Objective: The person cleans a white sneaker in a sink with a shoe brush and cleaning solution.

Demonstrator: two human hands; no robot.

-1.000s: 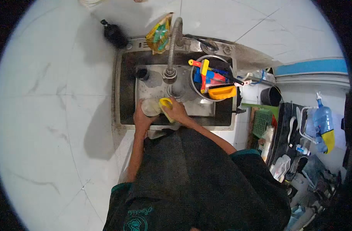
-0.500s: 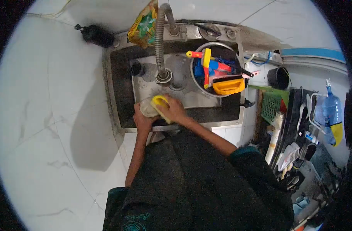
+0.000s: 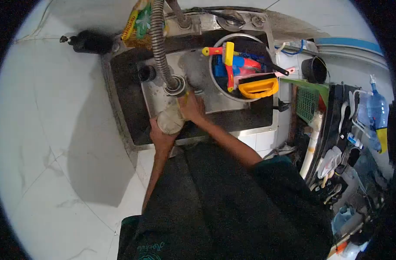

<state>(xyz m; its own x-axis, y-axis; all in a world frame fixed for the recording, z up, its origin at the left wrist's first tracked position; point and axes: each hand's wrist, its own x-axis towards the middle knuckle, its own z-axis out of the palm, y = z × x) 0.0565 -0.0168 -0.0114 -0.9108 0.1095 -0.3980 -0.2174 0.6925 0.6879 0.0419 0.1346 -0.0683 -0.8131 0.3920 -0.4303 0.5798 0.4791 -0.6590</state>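
Note:
My left hand (image 3: 162,138) is closed round the side of a round, pale, shallow dish (image 3: 170,121) over the near part of the sink (image 3: 267,132). What kind of dish it is I cannot make out. My right hand (image 3: 193,109) is closed just beyond the dish, beside the spray head (image 3: 175,86) of the coiled tap. A yellow sponge (image 3: 182,101) shows only in part at its fingers; the rest is hidden.
A round metal basin (image 3: 212,71) in the sink's right side holds brushes and a yellow-handled scrubber (image 3: 258,88). A dark cup (image 3: 146,73) stands at the left. Behind are a printed packet (image 3: 139,27) and a black bag (image 3: 93,42). Shelves (image 3: 337,130) with utensils line the right.
My right hand with the sponge has moved off the dish, away from me towards the spray head. More of the dish's round face shows. The view has shifted slightly.

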